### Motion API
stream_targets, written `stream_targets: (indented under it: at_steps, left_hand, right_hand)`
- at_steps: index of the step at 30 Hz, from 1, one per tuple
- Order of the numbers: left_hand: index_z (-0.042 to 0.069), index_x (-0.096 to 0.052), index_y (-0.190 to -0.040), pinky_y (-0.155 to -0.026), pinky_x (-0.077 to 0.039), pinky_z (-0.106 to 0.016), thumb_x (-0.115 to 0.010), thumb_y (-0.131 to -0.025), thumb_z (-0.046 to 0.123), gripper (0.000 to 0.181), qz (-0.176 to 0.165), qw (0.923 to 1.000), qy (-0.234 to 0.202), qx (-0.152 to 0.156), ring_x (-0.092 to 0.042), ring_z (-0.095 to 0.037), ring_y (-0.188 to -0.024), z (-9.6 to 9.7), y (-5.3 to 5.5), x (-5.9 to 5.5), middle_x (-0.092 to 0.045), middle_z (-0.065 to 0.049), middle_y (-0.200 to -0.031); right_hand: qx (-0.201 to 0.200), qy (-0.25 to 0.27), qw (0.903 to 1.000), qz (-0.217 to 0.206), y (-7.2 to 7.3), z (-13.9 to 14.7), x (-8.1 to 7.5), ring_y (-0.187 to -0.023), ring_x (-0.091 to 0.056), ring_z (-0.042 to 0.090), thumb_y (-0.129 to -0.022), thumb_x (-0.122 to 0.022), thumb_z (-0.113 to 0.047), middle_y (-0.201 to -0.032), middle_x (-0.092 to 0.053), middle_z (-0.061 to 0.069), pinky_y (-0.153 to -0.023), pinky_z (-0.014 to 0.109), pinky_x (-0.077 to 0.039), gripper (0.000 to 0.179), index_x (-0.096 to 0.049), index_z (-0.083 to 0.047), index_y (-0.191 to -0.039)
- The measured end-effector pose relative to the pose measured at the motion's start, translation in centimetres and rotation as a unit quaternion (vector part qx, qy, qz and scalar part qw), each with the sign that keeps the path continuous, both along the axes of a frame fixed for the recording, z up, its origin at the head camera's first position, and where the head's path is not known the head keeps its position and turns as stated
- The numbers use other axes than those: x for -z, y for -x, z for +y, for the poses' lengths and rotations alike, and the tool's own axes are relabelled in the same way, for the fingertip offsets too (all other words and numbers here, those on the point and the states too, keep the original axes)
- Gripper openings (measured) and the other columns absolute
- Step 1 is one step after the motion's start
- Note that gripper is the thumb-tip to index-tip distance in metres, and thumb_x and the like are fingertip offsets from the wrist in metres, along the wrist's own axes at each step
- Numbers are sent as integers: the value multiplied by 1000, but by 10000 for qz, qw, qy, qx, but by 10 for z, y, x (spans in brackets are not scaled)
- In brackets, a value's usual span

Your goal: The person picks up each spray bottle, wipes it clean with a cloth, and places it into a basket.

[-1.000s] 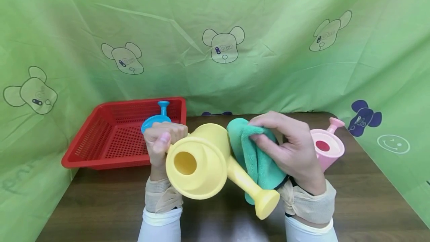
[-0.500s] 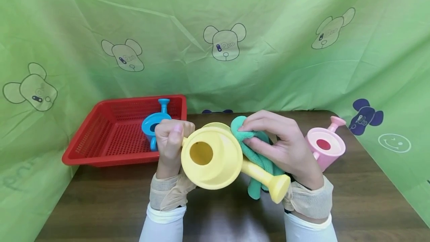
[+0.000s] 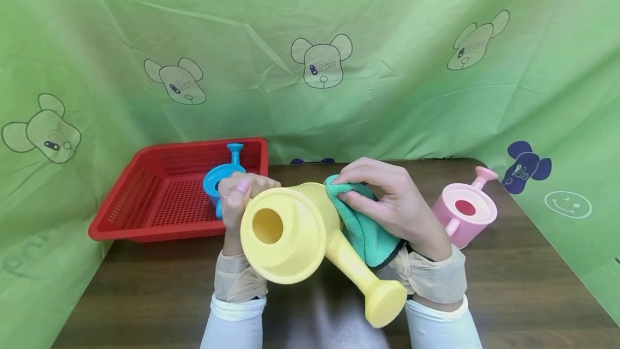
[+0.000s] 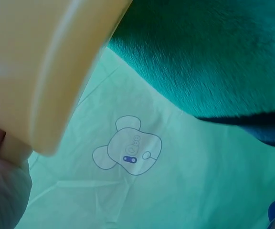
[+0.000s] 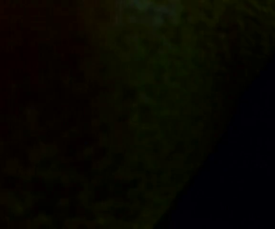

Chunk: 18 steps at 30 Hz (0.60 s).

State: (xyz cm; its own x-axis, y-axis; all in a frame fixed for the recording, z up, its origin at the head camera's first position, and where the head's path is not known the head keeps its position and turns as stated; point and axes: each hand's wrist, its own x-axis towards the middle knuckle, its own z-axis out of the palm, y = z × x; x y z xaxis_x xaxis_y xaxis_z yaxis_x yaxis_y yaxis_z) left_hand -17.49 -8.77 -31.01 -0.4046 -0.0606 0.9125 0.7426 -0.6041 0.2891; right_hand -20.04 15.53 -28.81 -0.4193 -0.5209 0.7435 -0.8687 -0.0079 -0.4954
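A yellow watering can (image 3: 286, 236) is held up over the table, tilted so its top opening faces the head camera and its spout points down to the right. My left hand (image 3: 239, 198) grips it by the handle, which the fist mostly hides. My right hand (image 3: 392, 203) pinches a teal cloth (image 3: 365, 230) between thumb and fingers, against the far right side of the can's body. In the left wrist view the can (image 4: 37, 62) fills the upper left and the cloth (image 4: 209, 62) the upper right. The right wrist view is nearly black, covered by the cloth.
A red plastic basket (image 3: 116, 203) stands at the back left with a blue watering can (image 3: 213, 182) in it. On the right of the brown wooden table (image 3: 528, 284) stands a pink watering can (image 3: 462, 214). A green printed curtain (image 3: 252, 106) hangs around the table.
The yellow can swung right and up, then came back left and down, its spout now pointing lower. The right hand with the cloth has shifted left along the can.
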Motion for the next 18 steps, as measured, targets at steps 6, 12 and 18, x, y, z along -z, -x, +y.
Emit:
stream_targets:
  at_steps: [6,12,18]
  left_hand:
    - [6,-28,-54,-42,-18,-24,-32,-92,-2,39,239,9996,-59,142,-19,-14,-45,1,1,1,-24,-3,-50]
    - [6,-30,-55,-42,-18,-24,-36,-93,-3,40,535,9977,212,-352,-21,-15,-44,1,0,0,-26,-3,-50]
    - [10,-32,-52,-43,-14,-22,-35,-83,-4,34,133,9841,592,-1668,-19,-13,-45,-1,-8,-1,-25,-1,-49]
  right_hand:
    - [249,-176,9995,-87,5,1,3,-100,-71,11,-83,-77,13,-104,-77,7,-90,19,-56,32,-79,-7,-107]
    - [551,-200,9982,-142,11,7,4,-91,-68,5,-86,-76,12,-100,-78,3,-77,14,-54,29,-79,-10,-106]
    - [1076,193,9936,-296,13,24,3,-87,-66,5,-86,-74,15,-98,-76,-2,-76,15,-53,28,-78,-6,-104]
